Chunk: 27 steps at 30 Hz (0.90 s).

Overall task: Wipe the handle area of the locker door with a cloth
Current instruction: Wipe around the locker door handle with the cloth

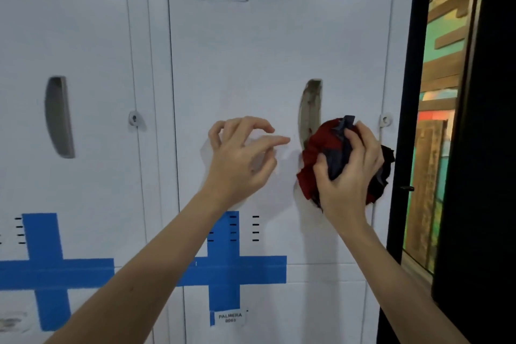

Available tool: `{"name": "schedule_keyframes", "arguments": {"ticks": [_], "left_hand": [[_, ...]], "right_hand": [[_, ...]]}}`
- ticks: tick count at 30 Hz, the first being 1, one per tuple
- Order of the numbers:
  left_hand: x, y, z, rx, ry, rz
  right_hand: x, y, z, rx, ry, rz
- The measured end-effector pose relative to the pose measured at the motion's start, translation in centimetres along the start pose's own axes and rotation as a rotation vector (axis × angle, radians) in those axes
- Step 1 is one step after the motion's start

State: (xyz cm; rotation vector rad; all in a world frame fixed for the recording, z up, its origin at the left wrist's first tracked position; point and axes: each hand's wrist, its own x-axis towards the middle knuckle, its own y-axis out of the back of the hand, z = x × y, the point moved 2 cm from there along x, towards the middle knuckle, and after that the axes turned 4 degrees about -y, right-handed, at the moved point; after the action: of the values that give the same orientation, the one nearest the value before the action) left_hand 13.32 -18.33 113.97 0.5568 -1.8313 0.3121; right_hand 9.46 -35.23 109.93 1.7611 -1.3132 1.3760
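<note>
The white locker door (251,50) labelled PALMERA 0002 fills the middle of the view. Its recessed handle slot (310,106) is a tall curved cut-out with grimy inner edges. My right hand (349,170) grips a bunched red and dark blue cloth (318,153) and presses it against the door over the lower end of the slot. My left hand (240,156) hovers just left of the slot, fingers spread and curled, holding nothing; whether it touches the door is unclear.
A second white locker door with its own handle slot (59,117) stands to the left. Small lock hasps (134,119) (386,120) sit at the door edges. Blue tape crosses (231,268) mark the lower doors. A black frame (460,148) rises at the right.
</note>
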Motion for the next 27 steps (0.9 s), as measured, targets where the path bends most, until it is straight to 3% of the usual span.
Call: {"name": "schedule_keyframes", "arguments": {"ticks": [4, 11, 17, 23, 27], "left_hand": [[-0.1, -0.8, -1.0, 0.097, -0.004, 0.030], [-1.0, -1.9, -1.4, 0.350, -0.104, -0.077], [-1.1, -2.2, -1.4, 0.439, -0.095, -0.143], [-1.0, -2.2, -1.2, 0.470, -0.095, -0.142], [-1.0, -2.2, -1.2, 0.476, -0.087, -0.141]], "right_hand": [[-1.0, 0.2, 1.4, -0.015, 0.143, -0.010], [1.5, -0.2, 0.8, -0.020, 0.320, 0.009], [0.0, 0.6, 2.0, -0.071, 0.496, -0.119], [3.0, -0.2, 0.5, -0.090, 0.422, -0.046], [1.5, 0.4, 1.6, -0.115, 0.508, -0.114]]}}
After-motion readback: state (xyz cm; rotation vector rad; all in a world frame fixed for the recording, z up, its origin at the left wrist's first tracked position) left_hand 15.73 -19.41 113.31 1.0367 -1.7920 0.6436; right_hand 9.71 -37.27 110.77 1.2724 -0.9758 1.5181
